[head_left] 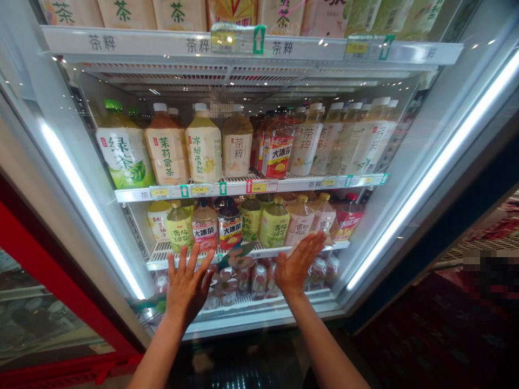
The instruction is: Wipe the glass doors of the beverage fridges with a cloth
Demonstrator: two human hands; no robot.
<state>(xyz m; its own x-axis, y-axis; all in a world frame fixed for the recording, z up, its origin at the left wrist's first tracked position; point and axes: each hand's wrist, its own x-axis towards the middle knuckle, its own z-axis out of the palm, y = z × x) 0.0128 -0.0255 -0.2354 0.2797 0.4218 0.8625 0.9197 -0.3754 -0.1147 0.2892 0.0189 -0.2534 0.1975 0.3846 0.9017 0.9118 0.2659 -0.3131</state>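
Nearest the camera: two bare forearms, left forearm and right forearm, reaching up into the view from the bottom edge. Left hand and right hand are both open and flat, fingers spread, holding nothing. Right-hand fingers are together and angled up and to the right. The hands are well apart, palms facing forward at a glass cooler door. Cannot tell if the palms touch the glass.

Directly behind the fingers is a wire shelf. On it stand plum green tea bottles beside the left fingers, and a 大冰茶 bottle between the hands. Between the hands, a green-and-pink item sits at the shelf edge, too blurred to identify. Small bottles stand on the bottom shelf, just below the hands.

Further up, a price strip runs along the shelf edge above. Over it stand larger tea bottles: 绿茶, 茉莉蜜茶, 茶粹. A white LED strip runs up the left side of the door and another up the right. Red cabinet trim is at far left, dark patterned carpet at lower right.
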